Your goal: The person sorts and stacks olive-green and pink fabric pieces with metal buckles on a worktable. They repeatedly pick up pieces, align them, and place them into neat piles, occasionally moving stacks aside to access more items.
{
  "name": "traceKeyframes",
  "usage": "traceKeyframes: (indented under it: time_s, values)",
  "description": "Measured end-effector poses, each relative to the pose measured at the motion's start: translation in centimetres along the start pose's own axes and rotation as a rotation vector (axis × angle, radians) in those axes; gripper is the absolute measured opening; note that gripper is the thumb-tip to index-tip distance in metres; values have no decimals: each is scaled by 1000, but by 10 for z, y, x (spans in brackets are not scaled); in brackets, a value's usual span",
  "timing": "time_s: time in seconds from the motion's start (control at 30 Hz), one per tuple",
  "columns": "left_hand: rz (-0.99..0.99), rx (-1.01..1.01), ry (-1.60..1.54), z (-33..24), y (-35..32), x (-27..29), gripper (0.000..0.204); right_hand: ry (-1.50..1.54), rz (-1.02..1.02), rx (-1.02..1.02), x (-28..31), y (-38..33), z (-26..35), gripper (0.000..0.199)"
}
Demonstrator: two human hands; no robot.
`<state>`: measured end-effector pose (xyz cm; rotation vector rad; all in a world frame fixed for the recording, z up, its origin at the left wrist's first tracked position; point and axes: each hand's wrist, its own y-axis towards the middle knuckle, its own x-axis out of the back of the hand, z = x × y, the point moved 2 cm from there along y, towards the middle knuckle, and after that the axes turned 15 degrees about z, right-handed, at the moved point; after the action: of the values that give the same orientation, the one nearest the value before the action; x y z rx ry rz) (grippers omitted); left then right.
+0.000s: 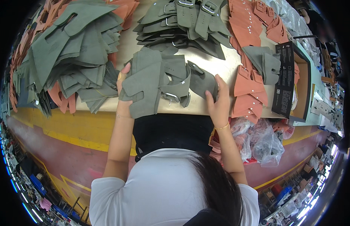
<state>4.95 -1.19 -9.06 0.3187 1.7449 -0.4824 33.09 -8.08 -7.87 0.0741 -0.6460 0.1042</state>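
Observation:
My left hand grips the left edge of a small stack of grey-green leather-like cut pieces, shaped like shoe uppers with a slot cut in them. Most of its fingers are hidden by the stack. Beside that stack lie grey-green pieces with a strap and a metal buckle. My right hand is at the right edge of a rounded grey-green piece, its thumb over the edge and its fingers curved round the far side. All these pieces are at the near edge of the table.
A tall pile of grey-green cut pieces covers the table's left. Buckled grey-green pieces are stacked at the back. Orange buckled pieces lie in a row on the right, beside a black open box. Below hang clear plastic bags.

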Motion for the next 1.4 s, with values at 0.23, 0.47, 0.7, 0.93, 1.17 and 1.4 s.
traceKeyframes:
  time_s: [0.23, 0.47, 0.7, 0.93, 1.17, 1.4]
  values:
    - [70, -5, -33, 5, 0, 3, 58, 869, -10, -280, 18, 13, 10, 64]
    - [98, -9, -90, 6, -2, 7, 61, -35, -565, 81, 134, 13, 33, 53]
    - [98, -24, -67, 7, -3, 6, 60, -907, -416, -118, 175, 58, -14, 33]
    - [28, -31, -32, 6, -3, 7, 60, -431, 314, 241, 30, 52, 36, 66]
    - [45, 6, -76, 11, -5, 2, 58, -353, 330, 284, 70, 48, 63, 24]
    - [68, 115, -188, 14, -7, 3, 55, -959, -517, 93, 203, 45, 26, 49]
